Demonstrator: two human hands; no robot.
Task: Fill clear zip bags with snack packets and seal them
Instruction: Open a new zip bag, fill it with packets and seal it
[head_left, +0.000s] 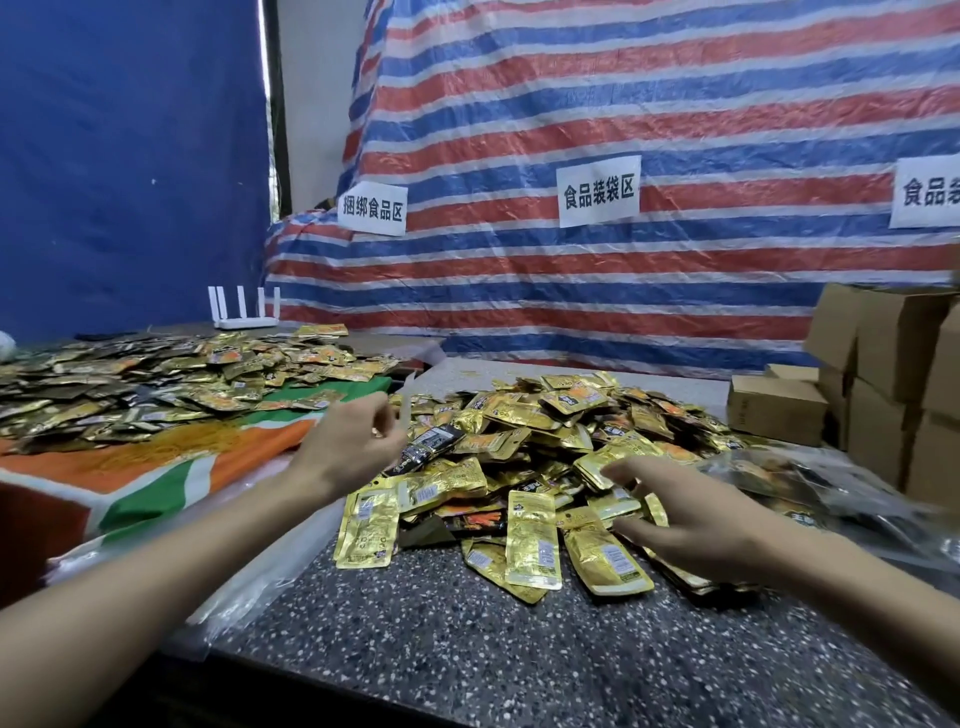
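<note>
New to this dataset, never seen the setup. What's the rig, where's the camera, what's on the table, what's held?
No machine here: a person works with bare hands, and the single picture comes from a wide-angle camera worn on their head, looking forward and down. That is why both forearms enter from the lower corners. The left hand, fingers curled, holds a dark packet. The right hand rests on a pile of gold snack packets on a speckled counter; whether it grips any is unclear. A second spread of packets lies to the left on an orange and green cloth. Cardboard boxes are stacked at the right, and clear bags holding packets lie near them.
</note>
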